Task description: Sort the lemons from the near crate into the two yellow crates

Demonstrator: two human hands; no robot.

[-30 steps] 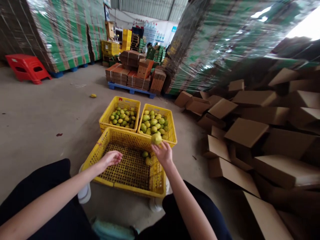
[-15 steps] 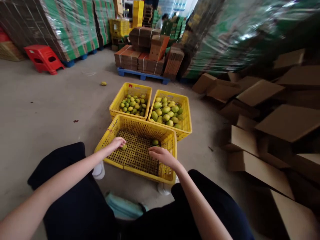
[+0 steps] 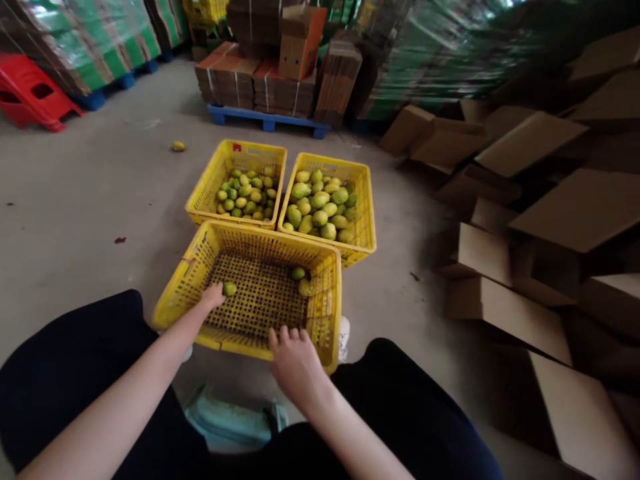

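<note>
In front of me stands a yellow slatted plastic crate (image 3: 173, 293) with a few oval fruits in it. My left hand (image 3: 214, 295) is inside, towards its left end, with the fingers closed against a green-yellow fruit (image 3: 229, 289); part of the grip is hidden. My right hand (image 3: 296, 360), back upward and fingers apart, is over the crate's front edge and holds nothing visible. Two more fruits, a darker green fruit (image 3: 298, 273) and a yellowish fruit (image 3: 305, 287), lie near the right end of the crate.
Behind it, a left crate (image 3: 200, 193) and a right crate (image 3: 371, 207) hold many similar fruits. One yellow fruit (image 3: 178, 146) lies on the floor. Cardboard boxes (image 3: 500, 320) pile up on the right. Flattened cartons (image 3: 235, 73) sit on a blue pallet (image 3: 270, 123); a red stool (image 3: 37, 93) stands left.
My right hand has drawn back from the crate's right inside to its front edge, uncovering the yellowish fruit. My left hand now sits left of its fruit. The view has tilted down.
</note>
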